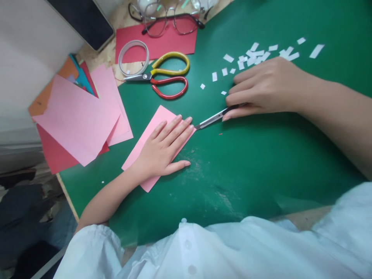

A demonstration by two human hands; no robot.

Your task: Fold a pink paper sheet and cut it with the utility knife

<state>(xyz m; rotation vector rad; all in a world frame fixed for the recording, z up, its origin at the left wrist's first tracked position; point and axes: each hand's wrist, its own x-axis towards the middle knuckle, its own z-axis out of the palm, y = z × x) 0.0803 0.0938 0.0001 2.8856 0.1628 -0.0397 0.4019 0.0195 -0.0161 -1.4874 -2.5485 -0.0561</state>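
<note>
Head view: green mat (247, 174), left hand (164, 149) spread flat on pink paper (151, 133), right hand (267, 89) pinching blade (210, 120).

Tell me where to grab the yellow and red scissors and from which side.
Take the scissors by the two handle loops, yellow and red, coming from the right. They lie flat on the green mat with closed blades pointing left toward the tape roll, so the loops are the open, safe end.

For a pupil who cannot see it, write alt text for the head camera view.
A left hand lies flat on a pink paper on a green sheet, while the right hand holds a small blade tool at its edge. Scissors, white paper scraps, glasses lie beyond.
</note>
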